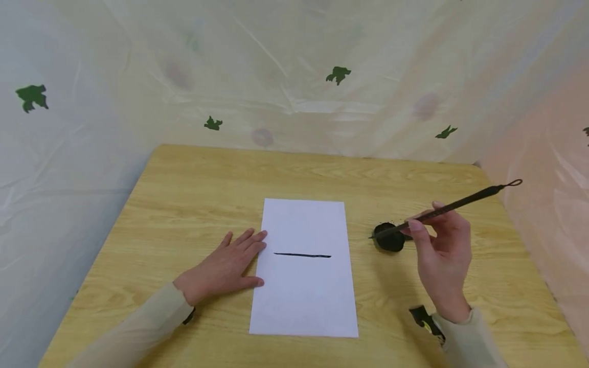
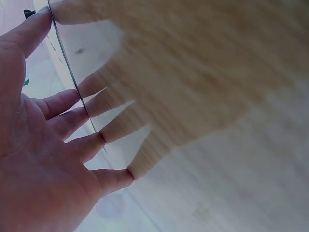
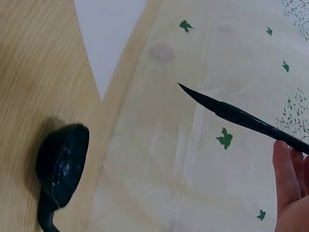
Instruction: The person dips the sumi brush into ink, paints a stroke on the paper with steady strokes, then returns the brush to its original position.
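Observation:
My right hand [image 1: 444, 245] pinches a dark calligraphy brush [image 1: 460, 203] between thumb and fingers, its looped end up to the right. In the right wrist view the brush tip [image 3: 195, 97] is pointed and black, raised above the table. Behind it in the head view is a small black ink bowl [image 1: 390, 241], which has a short handle [image 3: 46, 212] in the right wrist view. A white sheet of paper [image 1: 303, 301] bears one horizontal black stroke [image 1: 302, 254]. My left hand [image 1: 225, 268] lies flat with fingers spread, fingertips on the paper's left edge.
The wood-grain table [image 1: 207, 189] has rounded far corners. Pale plastic curtains [image 1: 276, 61] with green bird shapes hang behind it and on both sides. A dark strap [image 1: 425, 322] with a device sits at my right wrist.

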Demonstrator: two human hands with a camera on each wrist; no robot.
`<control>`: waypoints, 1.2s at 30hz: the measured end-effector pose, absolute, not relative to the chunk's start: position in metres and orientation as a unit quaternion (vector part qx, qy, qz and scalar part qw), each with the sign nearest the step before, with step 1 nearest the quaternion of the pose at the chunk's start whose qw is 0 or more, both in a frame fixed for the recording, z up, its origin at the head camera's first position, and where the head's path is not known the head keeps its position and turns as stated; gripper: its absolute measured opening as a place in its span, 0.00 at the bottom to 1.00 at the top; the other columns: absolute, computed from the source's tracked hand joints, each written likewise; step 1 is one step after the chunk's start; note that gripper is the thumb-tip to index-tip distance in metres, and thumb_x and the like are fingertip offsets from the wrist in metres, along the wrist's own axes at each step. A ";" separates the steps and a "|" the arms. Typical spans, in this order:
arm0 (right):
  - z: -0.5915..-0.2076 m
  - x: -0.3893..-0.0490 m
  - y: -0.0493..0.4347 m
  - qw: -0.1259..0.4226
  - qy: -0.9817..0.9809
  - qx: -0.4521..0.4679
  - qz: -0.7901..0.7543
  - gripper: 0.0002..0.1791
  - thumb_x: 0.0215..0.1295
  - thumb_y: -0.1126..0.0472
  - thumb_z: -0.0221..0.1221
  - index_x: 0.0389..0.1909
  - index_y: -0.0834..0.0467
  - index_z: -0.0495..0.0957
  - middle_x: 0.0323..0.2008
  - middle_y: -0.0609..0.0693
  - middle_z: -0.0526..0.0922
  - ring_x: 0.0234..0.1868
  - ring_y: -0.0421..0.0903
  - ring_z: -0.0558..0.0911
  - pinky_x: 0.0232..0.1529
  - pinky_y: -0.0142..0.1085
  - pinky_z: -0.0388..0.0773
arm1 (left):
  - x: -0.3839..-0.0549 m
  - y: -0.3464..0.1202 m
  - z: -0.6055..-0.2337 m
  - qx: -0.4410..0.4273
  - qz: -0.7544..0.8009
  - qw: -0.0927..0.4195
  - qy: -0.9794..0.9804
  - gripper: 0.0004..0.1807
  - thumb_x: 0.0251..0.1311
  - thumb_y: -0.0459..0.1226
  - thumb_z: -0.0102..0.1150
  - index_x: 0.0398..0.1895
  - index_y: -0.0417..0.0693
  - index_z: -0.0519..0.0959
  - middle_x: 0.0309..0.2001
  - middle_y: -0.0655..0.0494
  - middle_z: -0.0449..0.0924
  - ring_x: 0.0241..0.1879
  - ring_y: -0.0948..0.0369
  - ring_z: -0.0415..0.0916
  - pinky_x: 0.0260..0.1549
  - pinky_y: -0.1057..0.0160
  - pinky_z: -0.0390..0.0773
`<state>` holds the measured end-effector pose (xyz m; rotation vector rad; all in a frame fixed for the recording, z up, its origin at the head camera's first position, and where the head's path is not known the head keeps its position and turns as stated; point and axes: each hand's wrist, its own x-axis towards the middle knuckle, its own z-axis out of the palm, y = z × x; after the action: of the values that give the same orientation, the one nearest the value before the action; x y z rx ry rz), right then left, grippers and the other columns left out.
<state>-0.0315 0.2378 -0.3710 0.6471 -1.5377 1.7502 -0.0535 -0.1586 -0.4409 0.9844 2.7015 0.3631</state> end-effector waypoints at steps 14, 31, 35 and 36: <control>-0.363 -0.028 0.276 0.394 -0.632 0.193 0.639 0.23 0.64 0.84 0.59 0.60 0.82 0.69 0.42 0.61 0.83 0.40 0.47 0.86 0.42 0.29 0.85 | -0.051 -0.159 -0.442 0.341 0.120 0.118 0.925 0.46 0.65 0.60 0.64 0.77 0.41 0.65 0.82 0.49 0.53 0.80 0.44 0.48 0.69 0.27 0.52; -0.368 -0.037 0.304 0.390 -0.673 0.176 0.602 0.17 0.62 0.86 0.59 0.52 0.85 0.71 0.43 0.58 0.82 0.40 0.45 0.87 0.46 0.29 0.84 | -0.054 -0.157 -0.443 0.338 0.120 0.116 0.926 0.47 0.65 0.60 0.64 0.77 0.41 0.65 0.82 0.50 0.52 0.81 0.45 0.47 0.70 0.27 0.51; -0.370 -0.037 0.309 0.394 -0.719 0.158 0.551 0.17 0.63 0.85 0.59 0.52 0.84 0.72 0.42 0.54 0.84 0.40 0.41 0.87 0.45 0.26 0.82 | -0.054 -0.157 -0.443 0.338 0.120 0.115 0.926 0.47 0.65 0.60 0.64 0.77 0.41 0.65 0.82 0.50 0.53 0.81 0.45 0.47 0.70 0.27 0.51; -0.371 -0.037 0.311 0.395 -0.733 0.153 0.533 0.17 0.63 0.85 0.60 0.52 0.84 0.72 0.43 0.52 0.85 0.41 0.40 0.87 0.46 0.25 0.82 | -0.053 -0.157 -0.444 0.339 0.121 0.114 0.926 0.47 0.65 0.60 0.64 0.77 0.41 0.65 0.82 0.50 0.53 0.81 0.45 0.47 0.70 0.27 0.51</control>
<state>-0.0367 0.3111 -0.3706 0.3877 -1.8585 1.3515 -0.0534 -0.1570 -0.4436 0.9925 2.7152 0.3543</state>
